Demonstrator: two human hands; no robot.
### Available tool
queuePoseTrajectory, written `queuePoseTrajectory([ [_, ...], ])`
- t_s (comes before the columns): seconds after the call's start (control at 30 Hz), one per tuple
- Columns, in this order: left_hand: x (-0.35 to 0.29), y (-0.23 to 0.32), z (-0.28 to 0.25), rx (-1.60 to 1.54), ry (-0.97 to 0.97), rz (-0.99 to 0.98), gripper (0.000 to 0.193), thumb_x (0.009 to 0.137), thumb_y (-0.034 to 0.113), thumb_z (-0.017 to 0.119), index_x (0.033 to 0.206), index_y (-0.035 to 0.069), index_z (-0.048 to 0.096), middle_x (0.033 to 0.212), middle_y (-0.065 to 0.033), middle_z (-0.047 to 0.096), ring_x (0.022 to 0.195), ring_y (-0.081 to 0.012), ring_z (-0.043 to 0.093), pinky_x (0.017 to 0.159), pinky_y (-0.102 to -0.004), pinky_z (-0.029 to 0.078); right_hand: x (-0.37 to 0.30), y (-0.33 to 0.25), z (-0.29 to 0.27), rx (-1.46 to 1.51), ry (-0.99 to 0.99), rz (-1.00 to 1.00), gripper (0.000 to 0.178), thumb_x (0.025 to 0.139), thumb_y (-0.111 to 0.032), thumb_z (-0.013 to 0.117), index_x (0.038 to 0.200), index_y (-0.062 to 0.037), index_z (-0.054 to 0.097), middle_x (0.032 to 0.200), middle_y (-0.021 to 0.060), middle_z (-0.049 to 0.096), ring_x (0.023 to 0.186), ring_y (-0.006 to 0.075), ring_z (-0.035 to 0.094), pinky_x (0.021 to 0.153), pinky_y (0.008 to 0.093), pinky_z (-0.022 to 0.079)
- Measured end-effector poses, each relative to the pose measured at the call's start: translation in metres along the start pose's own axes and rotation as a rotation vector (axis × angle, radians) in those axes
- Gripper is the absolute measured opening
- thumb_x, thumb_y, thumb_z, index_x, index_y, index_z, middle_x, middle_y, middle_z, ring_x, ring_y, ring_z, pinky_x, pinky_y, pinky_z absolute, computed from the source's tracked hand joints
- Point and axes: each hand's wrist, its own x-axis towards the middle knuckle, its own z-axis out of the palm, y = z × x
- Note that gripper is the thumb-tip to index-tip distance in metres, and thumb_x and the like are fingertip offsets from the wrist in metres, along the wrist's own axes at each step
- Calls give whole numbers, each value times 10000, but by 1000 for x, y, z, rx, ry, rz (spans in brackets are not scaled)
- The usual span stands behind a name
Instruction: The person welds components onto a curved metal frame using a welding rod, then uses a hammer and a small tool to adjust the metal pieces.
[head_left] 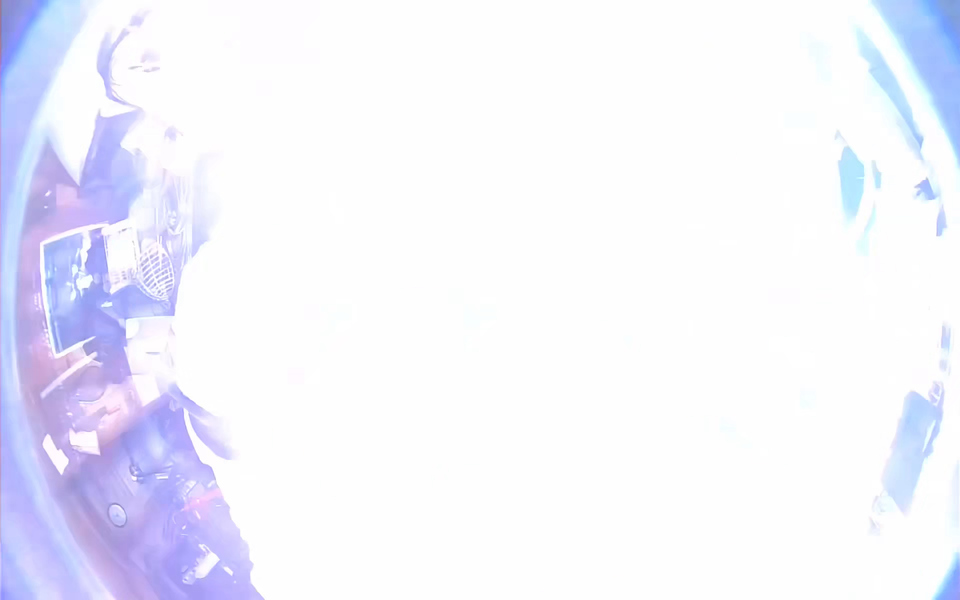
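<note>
White glare swallows the middle: neither hand shows, so I cannot tell whether the fingers are apart or together, where any handled thing is, or what is done or left. A pale-edged panel (72, 292), perhaps a screen, shows far left (bent by the lens).

Probably an office or desk-based workroom; glare hides too much to be sure. A framed screen (70, 295) suggests it, with what may be a keyboard (121, 256) just right of the screen, a gridded oval object (156, 270) farther right, and small clutter below the screen.
</note>
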Motion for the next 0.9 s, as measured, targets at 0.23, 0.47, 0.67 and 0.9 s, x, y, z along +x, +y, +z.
queuePoseTrajectory([
  [0.23,11,3,2,-418,111,-69,328,979,172,654,1304,138,676,1064,-86,659,949,-268,677,796,-386,589,2,7,3,-10,-5,-2,626,987,-451,644,1494,-102,533,911,30,652,633,83,587,546,248,464],
  [0.47,12,-8,3,-609,44,17,370,947,174,677,1312,115,666,1040,-97,677,908,-274,679,772,-403,583,6,6,0,-4,11,-26,631,984,-473,640,1485,-101,543,930,42,666,664,99,607,580,261,482],
  [0.67,14,-10,1,-680,-49,4,416,905,165,702,1317,117,662,951,-102,664,852,-280,666,726,-409,567,6,4,1,-2,5,-25,636,982,-492,638,1477,-101,552,947,51,678,690,113,624,609,272,497],
  [0.9,25,-10,-5,-770,-182,-39,469,901,159,700,1366,142,645,858,-118,634,762,-303,638,682,-435,550,3,0,3,-2,9,-22,644,980,-513,634,1468,-100,562,967,62,692,720,129,643,643,285,515],
])
